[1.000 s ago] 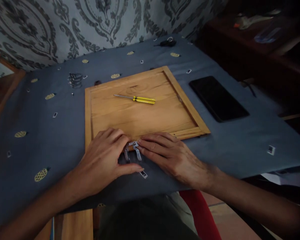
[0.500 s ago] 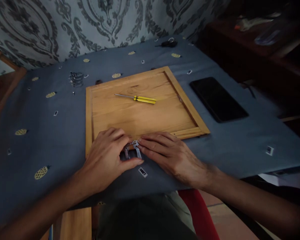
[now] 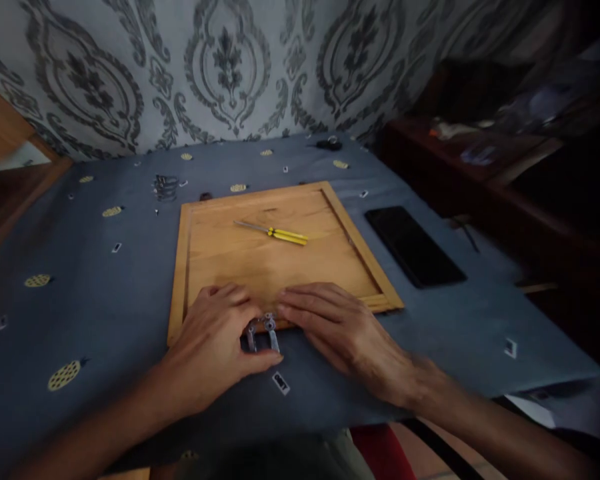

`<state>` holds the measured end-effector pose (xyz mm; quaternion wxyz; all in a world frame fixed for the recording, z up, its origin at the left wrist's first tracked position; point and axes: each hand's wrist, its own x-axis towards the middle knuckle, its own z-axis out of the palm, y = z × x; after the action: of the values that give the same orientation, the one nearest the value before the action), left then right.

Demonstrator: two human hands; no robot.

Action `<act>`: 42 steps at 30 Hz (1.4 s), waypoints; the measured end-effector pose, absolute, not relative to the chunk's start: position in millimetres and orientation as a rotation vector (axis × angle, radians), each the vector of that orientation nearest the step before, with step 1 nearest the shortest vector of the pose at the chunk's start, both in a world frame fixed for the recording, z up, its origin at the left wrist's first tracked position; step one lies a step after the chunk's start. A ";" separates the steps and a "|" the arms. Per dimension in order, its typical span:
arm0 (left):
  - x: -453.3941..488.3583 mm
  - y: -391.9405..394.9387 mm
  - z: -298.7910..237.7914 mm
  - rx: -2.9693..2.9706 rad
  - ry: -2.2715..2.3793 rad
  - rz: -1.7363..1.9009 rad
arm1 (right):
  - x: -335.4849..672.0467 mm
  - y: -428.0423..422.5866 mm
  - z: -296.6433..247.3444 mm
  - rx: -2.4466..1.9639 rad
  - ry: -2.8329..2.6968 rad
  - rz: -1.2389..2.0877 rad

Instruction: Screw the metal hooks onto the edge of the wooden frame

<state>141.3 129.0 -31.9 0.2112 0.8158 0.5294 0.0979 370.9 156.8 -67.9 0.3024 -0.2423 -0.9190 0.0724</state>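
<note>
A wooden framed panel lies on the blue cloth. At its near edge is a small metal hinge with two arms pointing toward me. My left hand grips the hinge, fingers on the panel side and thumb across the near ends of the arms. My right hand rests with fingers stretched out over the near edge of the panel, its fingertips just right of the hinge. Whether they touch the hinge I cannot tell. A screwdriver with a yellow handle lies on the panel.
A black phone lies right of the panel. Several metal pieces are grouped at the back left, with a tiny one nearby. A dark object, possibly keys, is at the back. The blue tablecloth reaches a patterned curtain.
The view has tilted upward, so everything appears lower and more curtain shows. My right fingertips have drawn slightly away from the hinge. My left hand keeps its grip; the screwdriver has stayed on the panel.
</note>
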 end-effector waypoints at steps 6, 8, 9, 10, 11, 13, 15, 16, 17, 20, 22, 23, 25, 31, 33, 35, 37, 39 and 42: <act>141.9 128.5 -40.5 2.238 1.465 0.383 | 361.7 218.4 -58.7 -0.969 -2.427 -0.006; 142.0 128.3 -41.9 2.239 1.473 0.374 | 354.4 234.4 -63.1 -1.023 -2.425 -0.020; 142.1 128.2 -42.2 2.240 1.477 0.371 | 351.5 240.1 -65.7 -1.039 -2.424 -0.011; 142.2 128.0 -42.0 2.242 1.478 0.370 | 349.6 244.4 -68.1 -1.050 -2.418 0.010; 142.3 127.8 -41.4 2.244 1.478 0.369 | 348.9 247.2 -70.2 -1.056 -2.409 0.041; 142.3 127.3 -39.0 2.254 1.473 0.359 | 351.4 249.4 -72.5 -1.059 -2.368 0.133; 141.9 127.4 -36.4 2.275 1.461 0.340 | 358.1 248.3 -71.7 -1.059 -2.280 0.242; 141.5 127.7 -35.4 2.282 1.461 0.344 | 362.2 246.9 -69.7 -1.059 -2.221 0.298; 141.1 128.2 -34.8 2.289 1.461 0.348 | 366.2 245.0 -66.4 -1.068 -2.157 0.348; 140.0 129.3 -35.1 2.289 1.447 0.354 | 374.5 235.9 -49.1 -1.056 -1.908 0.469; 139.8 129.2 -36.1 2.286 1.436 0.363 | 374.2 226.0 -34.1 -0.952 -1.640 0.582; 139.8 129.0 -36.5 2.287 1.433 0.364 | 372.0 219.8 -26.7 -0.938 -1.601 0.586; 140.0 128.6 -37.1 2.289 1.432 0.362 | 364.5 205.5 -14.2 -0.879 -1.500 0.596; 139.9 128.6 -35.3 2.276 1.423 0.370 | 342.9 163.6 -1.7 -0.869 -1.493 0.594; 140.0 128.8 -34.1 2.272 1.423 0.351 | 342.9 156.2 -4.1 -0.889 -1.652 0.577; 140.2 129.1 -33.0 2.270 1.431 0.331 | 345.4 152.9 -7.4 -0.895 -1.796 0.568; 140.4 129.5 -31.9 2.272 1.432 0.308 | 348.1 152.5 -10.5 -0.900 -1.866 0.552; 140.5 130.0 -31.1 2.271 1.431 0.295 | 349.1 153.3 -12.9 -0.914 -1.886 0.535; 140.6 130.5 -30.2 2.264 1.435 0.278 | 346.6 154.6 -15.8 -0.857 -1.826 0.520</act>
<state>140.6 130.5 -30.2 0.2215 0.8193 0.5192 0.1008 346.6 154.6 -15.8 0.5051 -0.3552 -0.7565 0.2154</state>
